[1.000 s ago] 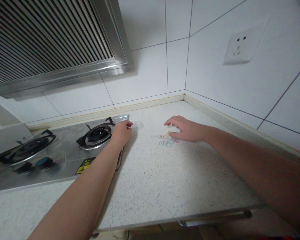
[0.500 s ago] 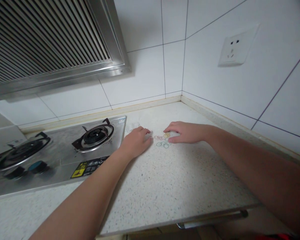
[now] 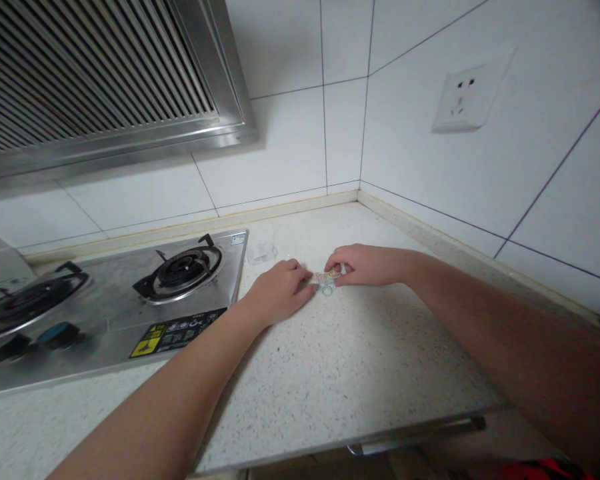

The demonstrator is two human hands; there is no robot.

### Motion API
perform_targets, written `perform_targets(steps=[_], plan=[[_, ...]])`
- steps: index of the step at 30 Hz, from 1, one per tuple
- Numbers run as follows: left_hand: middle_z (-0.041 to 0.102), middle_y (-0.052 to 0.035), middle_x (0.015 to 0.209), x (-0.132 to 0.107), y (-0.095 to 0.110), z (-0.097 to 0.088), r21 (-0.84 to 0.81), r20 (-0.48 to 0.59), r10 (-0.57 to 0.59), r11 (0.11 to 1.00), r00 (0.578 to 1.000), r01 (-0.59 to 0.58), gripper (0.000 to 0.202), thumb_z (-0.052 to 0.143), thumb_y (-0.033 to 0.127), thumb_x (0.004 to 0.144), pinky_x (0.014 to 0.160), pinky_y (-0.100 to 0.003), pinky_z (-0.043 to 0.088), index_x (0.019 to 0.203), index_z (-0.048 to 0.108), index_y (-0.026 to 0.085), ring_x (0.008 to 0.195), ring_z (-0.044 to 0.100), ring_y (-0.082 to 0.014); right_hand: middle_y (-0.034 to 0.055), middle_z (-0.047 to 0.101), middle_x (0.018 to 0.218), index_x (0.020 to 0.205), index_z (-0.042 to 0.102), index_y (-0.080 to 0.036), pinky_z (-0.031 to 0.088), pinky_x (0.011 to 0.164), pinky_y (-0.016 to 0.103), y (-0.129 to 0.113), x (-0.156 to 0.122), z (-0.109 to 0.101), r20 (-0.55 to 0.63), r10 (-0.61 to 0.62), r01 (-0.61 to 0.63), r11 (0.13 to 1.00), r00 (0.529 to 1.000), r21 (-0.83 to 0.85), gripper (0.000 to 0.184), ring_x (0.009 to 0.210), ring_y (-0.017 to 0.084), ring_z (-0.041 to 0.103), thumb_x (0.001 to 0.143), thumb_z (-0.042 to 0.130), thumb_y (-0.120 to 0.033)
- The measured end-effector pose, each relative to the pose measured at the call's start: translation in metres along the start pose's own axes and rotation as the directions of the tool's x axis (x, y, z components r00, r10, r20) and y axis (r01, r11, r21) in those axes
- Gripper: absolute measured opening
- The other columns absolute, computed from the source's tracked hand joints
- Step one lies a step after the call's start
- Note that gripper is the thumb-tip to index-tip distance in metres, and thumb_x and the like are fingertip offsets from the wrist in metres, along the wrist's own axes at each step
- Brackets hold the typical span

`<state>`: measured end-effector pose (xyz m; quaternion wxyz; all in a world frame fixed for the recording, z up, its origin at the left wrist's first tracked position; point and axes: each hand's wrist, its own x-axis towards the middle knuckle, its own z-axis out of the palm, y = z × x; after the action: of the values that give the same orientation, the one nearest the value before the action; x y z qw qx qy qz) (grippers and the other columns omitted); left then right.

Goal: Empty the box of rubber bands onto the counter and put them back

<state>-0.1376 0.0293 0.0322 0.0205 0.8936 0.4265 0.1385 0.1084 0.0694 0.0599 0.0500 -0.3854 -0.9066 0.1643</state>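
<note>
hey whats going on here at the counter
A person works bare-handed at a speckled countertop in a tiled kitchen corner. The left hand and right hand meet over a little cluster of coloured elastic rings, fingertips touching it from both sides. Whether either hand grips a ring is too small to tell. A clear plastic piece lies just behind, beside the gas hob.
</note>
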Motion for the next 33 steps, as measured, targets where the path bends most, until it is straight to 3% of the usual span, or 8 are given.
perform_targets(steps=[5, 10, 14, 18, 22, 27, 30, 33], plan=[[0.066, -0.0112, 0.113, 0.0, 0.002, 0.001, -0.024, 0.011, 0.085, 0.996, 0.996, -0.084, 0.046, 0.059, 0.055, 0.097, 0.095, -0.042, 0.053, 0.123, 0.071, 0.019, 0.107, 0.063, -0.0271, 0.0078, 0.072, 0.096, 0.104, 0.075, -0.015, 0.046, 0.074, 0.03, 0.0, 0.002, 0.002, -0.012, -0.021, 0.022, 0.999, 1.0, 0.03, 0.02, 0.085, 0.022, 0.065, 0.089, 0.069, -0.027], [0.068, -0.0092, 0.106, 0.002, 0.005, 0.003, -0.053, -0.009, 0.076, 0.996, 0.997, -0.076, 0.028, 0.059, 0.037, 0.099, 0.094, -0.04, 0.052, 0.116, 0.072, 0.019, 0.105, 0.063, -0.0251, 0.0035, 0.07, 0.084, 0.093, 0.073, -0.016, 0.044, 0.066, 0.028, -0.004, 0.006, 0.007, -0.065, -0.075, 0.082, 0.991, 0.995, 0.109, 0.01, 0.073, 0.017, 0.063, 0.088, 0.067, -0.022], [0.07, -0.0077, 0.099, 0.003, 0.006, 0.004, -0.107, -0.022, 0.05, 0.993, 0.998, -0.052, 0.02, 0.059, 0.032, 0.098, 0.087, -0.037, 0.051, 0.106, 0.072, 0.019, 0.096, 0.064, -0.023, 0.0007, 0.067, 0.072, 0.096, 0.07, -0.016, 0.045, 0.061, 0.027, -0.009, 0.007, 0.011, -0.1, -0.041, 0.068, 0.956, 0.994, 0.286, 0.012, 0.064, 0.015, 0.063, 0.09, 0.065, -0.026], [0.072, -0.007, 0.097, 0.003, 0.006, 0.004, -0.181, -0.047, -0.018, 0.983, 0.999, 0.009, 0.016, 0.064, 0.03, 0.094, 0.076, -0.033, 0.05, 0.104, 0.069, 0.018, 0.084, 0.065, -0.0201, 0.0042, 0.07, 0.083, 0.102, 0.07, -0.015, 0.051, 0.068, 0.029, -0.008, 0.007, 0.012, -0.139, -0.044, 0.099, 0.905, 0.989, 0.415, 0.023, 0.074, 0.018, 0.067, 0.088, 0.071, -0.033], [0.073, -0.0071, 0.098, 0.002, 0.006, 0.003, -0.234, -0.056, -0.094, 0.969, 0.994, 0.078, 0.019, 0.065, 0.033, 0.093, 0.07, -0.032, 0.049, 0.104, 0.065, 0.018, 0.081, 0.066, -0.0199, 0.0086, 0.071, 0.101, 0.115, 0.071, -0.017, 0.052, 0.075, 0.033, -0.004, 0.005, 0.01, -0.178, -0.116, 0.16, 0.953, 0.977, 0.256, 0.041, 0.086, 0.021, 0.065, 0.083, 0.078, -0.042], [0.073, -0.0071, 0.103, 0.002, 0.006, 0.001, -0.281, -0.114, -0.172, 0.95, 0.978, 0.134, 0.024, 0.052, 0.03, 0.097, 0.069, -0.033, 0.048, 0.117, 0.058, 0.018, 0.082, 0.067, -0.0194, 0.0123, 0.067, 0.124, 0.13, 0.067, -0.019, 0.044, 0.104, 0.044, 0.001, 0.005, 0.012, -0.112, -0.288, 0.294, 0.955, 0.951, 0.037, 0.063, 0.117, 0.031, 0.06, 0.077, 0.087, -0.045], [0.073, -0.0072, 0.105, 0.003, 0.005, 0.001, -0.268, -0.128, -0.226, 0.945, 0.966, 0.186, 0.028, 0.052, 0.029, 0.095, 0.07, -0.034, 0.047, 0.12, 0.057, 0.018, 0.083, 0.066, -0.0199, 0.0142, 0.065, 0.129, 0.134, 0.067, -0.018, 0.039, 0.11, 0.047, 0.0, 0.008, 0.016, -0.063, -0.317, 0.318, 0.948, 0.946, -0.001, 0.06, 0.123, 0.032, 0.057, 0.083, 0.084, -0.045], [0.073, -0.006, 0.102, 0.004, 0.003, 0.002, -0.262, -0.124, -0.254, 0.941, 0.959, 0.216, 0.028, 0.053, 0.029, 0.094, 0.07, -0.034, 0.046, 0.119, 0.058, 0.019, 0.082, 0.066, -0.0201, 0.0147, 0.063, 0.127, 0.131, 0.07, -0.017, 0.042, 0.109, 0.044, -0.004, 0.012, 0.019, -0.036, -0.32, 0.321, 0.947, 0.947, 0.025, 0.048, 0.119, 0.029, 0.059, 0.089, 0.078, -0.039]])
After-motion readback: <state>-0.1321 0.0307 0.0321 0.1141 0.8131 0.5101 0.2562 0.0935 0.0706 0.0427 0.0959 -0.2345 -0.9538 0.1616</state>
